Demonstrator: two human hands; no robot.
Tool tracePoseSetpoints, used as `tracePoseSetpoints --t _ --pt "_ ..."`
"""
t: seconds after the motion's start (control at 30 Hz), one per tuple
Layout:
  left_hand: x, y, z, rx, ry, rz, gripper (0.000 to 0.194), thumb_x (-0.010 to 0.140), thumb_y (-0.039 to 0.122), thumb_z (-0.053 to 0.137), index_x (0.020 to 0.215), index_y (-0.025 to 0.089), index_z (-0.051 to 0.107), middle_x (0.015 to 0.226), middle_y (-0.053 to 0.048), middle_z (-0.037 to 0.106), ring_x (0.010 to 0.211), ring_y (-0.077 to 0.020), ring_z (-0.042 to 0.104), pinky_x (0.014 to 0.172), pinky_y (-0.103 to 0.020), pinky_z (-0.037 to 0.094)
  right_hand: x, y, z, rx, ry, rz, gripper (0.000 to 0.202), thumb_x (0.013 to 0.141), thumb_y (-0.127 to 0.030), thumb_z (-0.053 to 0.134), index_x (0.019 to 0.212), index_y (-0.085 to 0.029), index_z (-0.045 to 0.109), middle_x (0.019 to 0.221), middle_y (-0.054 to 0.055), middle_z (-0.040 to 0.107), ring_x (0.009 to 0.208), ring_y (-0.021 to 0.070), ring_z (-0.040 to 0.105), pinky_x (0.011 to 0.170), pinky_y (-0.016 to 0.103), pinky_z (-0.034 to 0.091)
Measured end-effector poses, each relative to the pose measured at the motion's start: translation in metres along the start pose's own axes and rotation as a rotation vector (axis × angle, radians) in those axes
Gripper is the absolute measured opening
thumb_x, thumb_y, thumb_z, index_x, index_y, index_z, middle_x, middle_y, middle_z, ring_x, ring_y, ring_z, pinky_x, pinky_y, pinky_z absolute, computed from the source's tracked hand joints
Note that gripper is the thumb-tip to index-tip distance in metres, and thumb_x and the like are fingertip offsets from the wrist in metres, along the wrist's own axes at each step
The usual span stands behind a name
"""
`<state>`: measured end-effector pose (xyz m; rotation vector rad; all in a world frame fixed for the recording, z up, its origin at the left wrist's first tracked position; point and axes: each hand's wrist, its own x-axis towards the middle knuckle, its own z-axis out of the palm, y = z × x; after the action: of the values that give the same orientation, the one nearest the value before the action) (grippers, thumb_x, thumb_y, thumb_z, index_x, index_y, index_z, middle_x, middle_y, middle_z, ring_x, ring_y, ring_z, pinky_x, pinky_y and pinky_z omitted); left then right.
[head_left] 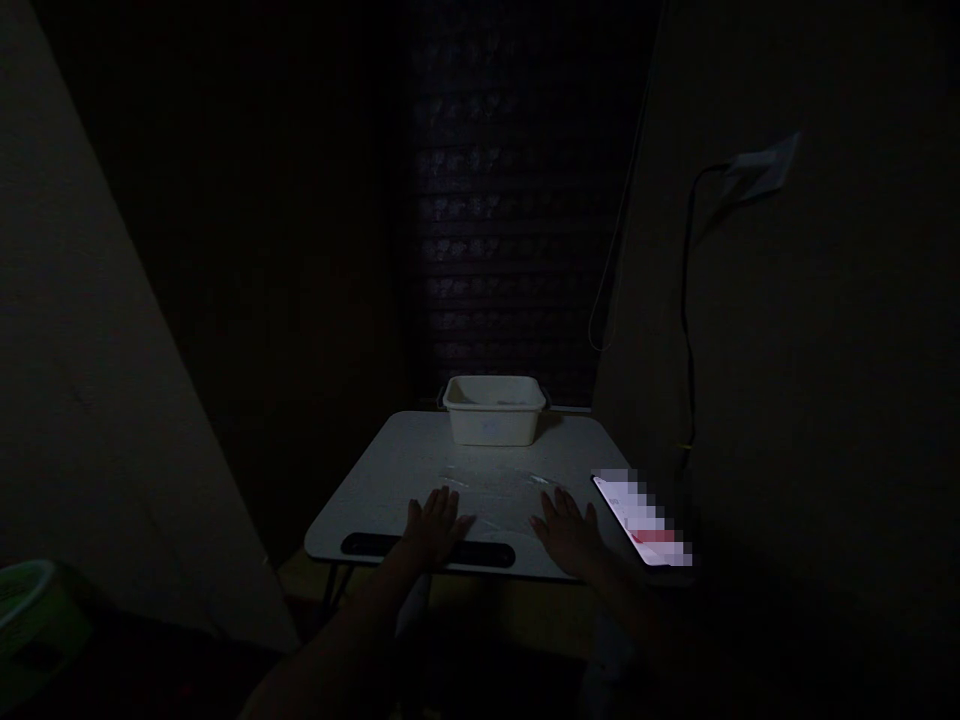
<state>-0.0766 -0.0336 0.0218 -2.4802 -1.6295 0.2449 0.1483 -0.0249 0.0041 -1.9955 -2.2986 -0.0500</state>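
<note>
Resting two hands (435, 522) (568, 535) on one table (382, 485)

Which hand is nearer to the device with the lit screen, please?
Right: the right hand is just left of the device; the left hand lies farther left.

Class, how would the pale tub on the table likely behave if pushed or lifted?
The pale tub is probably stiff, as its shape looks crisp and undented. Standing low and wide on the table, it would likely slide rather than tip. Its weight is hard to judge, since its dim inside shows little.
</note>
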Motion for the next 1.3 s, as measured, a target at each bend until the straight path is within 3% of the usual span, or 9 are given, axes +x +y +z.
tracePoseSetpoints --t 0.23,0.4,0.53,0.63,0.73,0.87,1.0,1.3 --pt "-0.003 0.001 -0.006 -0.025 -0.026 0.007 0.037 0.077 0.029 0.014 0.113 0.035 0.019 0.124 -0.005 0.016 0.11 -0.0287 0.008 0.072 -0.057 0.015 -0.001 0.008 0.0 0.005 0.042 -0.04 0.052 0.073 -0.045 0.014 0.114 -0.015 0.026 0.12 0.011 0.023 0.109 0.0213 0.014 0.081 0.047 0.012" --pt "-0.002 0.004 -0.009 -0.035 -0.039 -0.058 0.038 0.076 0.03 0.013 0.113 0.029 0.023 0.123 -0.006 0.019 0.109 -0.0287 0.011 0.073 -0.056 0.015 0.003 0.01 -0.016 -0.013 0.139 -0.03 0.038 0.072 -0.033 0.025 0.101 -0.016 0.042 0.112 0.011 0.036 0.1 0.0206 0.031 0.078 0.039 0.02" --pt "-0.002 0.003 -0.005 -0.035 -0.011 -0.144 0.043 0.076 0.036 0.01 0.114 0.022 0.023 0.122 -0.01 0.021 0.108 -0.0281 0.015 0.076 -0.054 0.016 0.009 0.005 -0.028 -0.008 0.235 -0.028 0.034 0.072 -0.025 0.025 0.094 -0.015 0.047 0.104 0.011 0.043 0.09 0.0182 0.041 0.076 0.033 0.024" --pt "-0.004 0.005 -0.002 -0.018 0.058 -0.191 0.047 0.075 0.039 0.007 0.115 0.019 0.022 0.122 -0.011 0.021 0.108 -0.0281 0.016 0.077 -0.053 0.016 0.01 -0.008 -0.028 0.016 0.247 -0.106 0.037 0.074 -0.025 0.02 0.101 -0.013 0.042 0.106 0.01 0.043 0.096 0.0171 0.037 0.08 0.032 0.021" --pt "-0.005 0.009 0.0 -0.007 0.108 -0.152 0.047 0.075 0.041 0.007 0.116 0.021 0.019 0.123 -0.008 0.017 0.109 -0.0267 0.012 0.078 -0.051 0.016 0.005 -0.028 -0.021 0.036 0.204 -0.236 0.043 0.076 -0.031 0.015 0.111 -0.012 0.031 0.114 0.009 0.035 0.105 0.0174 0.025 0.086 0.036 0.012" --pt "-0.004 0.012 0.001 -0.014 0.064 -0.101 0.043 0.075 0.039 0.008 0.115 0.026 0.019 0.123 -0.006 0.02 0.109 -0.0261 0.014 0.077 -0.049 0.018 -0.003 -0.043 -0.013 0.064 0.077 -0.344 0.051 0.076 -0.041 0.007 0.116 -0.013 0.021 0.121 0.008 0.022 0.11 0.0173 0.012 0.087 0.04 0.001" --pt "-0.005 0.011 -0.002 -0.026 0.028 -0.079 0.04 0.076 0.036 0.011 0.114 0.029 0.021 0.123 -0.006 0.019 0.108 -0.0283 0.014 0.075 -0.052 0.017 -0.004 -0.035 -0.01 0.054 -0.01 -0.309 0.054 0.075 -0.043 0.004 0.117 -0.013 0.017 0.123 0.008 0.017 0.111 0.0165 0.008 0.087 0.042 -0.003" --pt "-0.008 0.015 -0.01 -0.075 -0.012 -0.092 0.04 0.075 0.036 0.013 0.113 0.029 0.024 0.122 -0.005 0.021 0.108 -0.03 0.014 0.074 -0.054 0.016 -0.003 0.005 -0.003 -0.011 -0.022 -0.164 0.054 0.074 -0.045 0.006 0.117 -0.014 0.019 0.123 0.007 0.017 0.111 0.0176 0.007 0.085 0.045 -0.002"
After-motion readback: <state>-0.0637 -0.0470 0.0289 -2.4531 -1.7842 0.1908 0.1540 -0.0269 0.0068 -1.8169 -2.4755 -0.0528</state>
